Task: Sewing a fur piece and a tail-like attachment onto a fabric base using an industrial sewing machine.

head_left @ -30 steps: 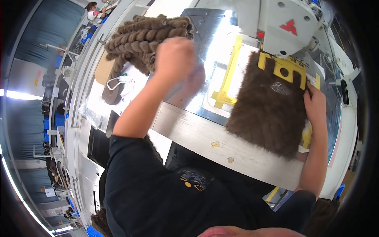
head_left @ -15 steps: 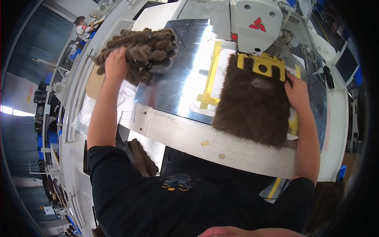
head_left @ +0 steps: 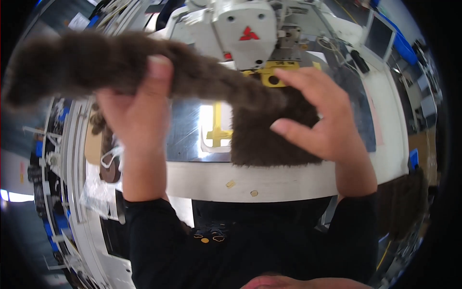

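Note:
A long, thick length of brown fur (head_left: 86, 62), blurred by motion, is raised above the table with my left hand (head_left: 144, 103) closed round it from below. Its thinner right end hangs over a flat brown fur panel (head_left: 269, 139). That panel lies under a yellow clamp plate (head_left: 273, 81) below the head of a white sewing machine (head_left: 244, 41). My right hand (head_left: 332, 115) hovers over the panel's right side, thumb and fingers spread wide beside the fur's end, with nothing visibly between them.
A shiny metal plate (head_left: 185, 130) and a yellow-taped white frame (head_left: 216, 132) lie left of the panel. A pale table edge (head_left: 202, 180) runs in front of me. Clear plastic (head_left: 96, 192) is at left. A black handheld object (head_left: 359, 61) lies at right.
My left hand has lifted fur from the pile and brought it up and closer. My right hand has let go of the clamp area and spread open. The view has shifted right.

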A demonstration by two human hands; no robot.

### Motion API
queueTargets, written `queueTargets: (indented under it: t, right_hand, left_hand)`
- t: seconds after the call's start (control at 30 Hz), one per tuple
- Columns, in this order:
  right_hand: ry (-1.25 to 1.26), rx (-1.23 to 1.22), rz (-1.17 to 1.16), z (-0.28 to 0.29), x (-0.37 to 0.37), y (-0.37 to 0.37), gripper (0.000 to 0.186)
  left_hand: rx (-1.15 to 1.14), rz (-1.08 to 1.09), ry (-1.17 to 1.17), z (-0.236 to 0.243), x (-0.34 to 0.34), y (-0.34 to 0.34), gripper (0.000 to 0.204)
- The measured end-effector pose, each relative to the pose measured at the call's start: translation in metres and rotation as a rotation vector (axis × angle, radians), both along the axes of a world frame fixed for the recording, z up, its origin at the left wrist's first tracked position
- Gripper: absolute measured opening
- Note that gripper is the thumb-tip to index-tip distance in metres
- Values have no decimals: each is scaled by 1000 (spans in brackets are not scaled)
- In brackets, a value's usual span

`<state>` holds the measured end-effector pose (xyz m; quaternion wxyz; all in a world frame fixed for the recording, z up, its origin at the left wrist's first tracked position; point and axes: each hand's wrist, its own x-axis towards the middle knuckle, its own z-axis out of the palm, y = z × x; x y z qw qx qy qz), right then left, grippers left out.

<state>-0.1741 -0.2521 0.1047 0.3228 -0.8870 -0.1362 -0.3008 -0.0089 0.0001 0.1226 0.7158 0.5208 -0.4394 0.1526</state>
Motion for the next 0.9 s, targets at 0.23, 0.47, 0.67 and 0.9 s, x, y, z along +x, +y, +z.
queueTargets:
  t: [0.23,0.47,0.67,0.9]
  right_hand:
    - [-3,-54,-102,-13,-8,-3,48]
    - [396,-94,-38,-17,-9,-37,24]
    - [418,-133,4,-24,-2,-41,21]
    - [530,-165,63,-32,5,-47,26]
  left_hand:
    - [62,-519,562,-75,-40,-63,62]
    - [111,-385,383,-73,-7,-35,84]
    - [74,-357,183,-71,-10,-34,74]
    - [194,-360,-64,-58,-15,-31,48]
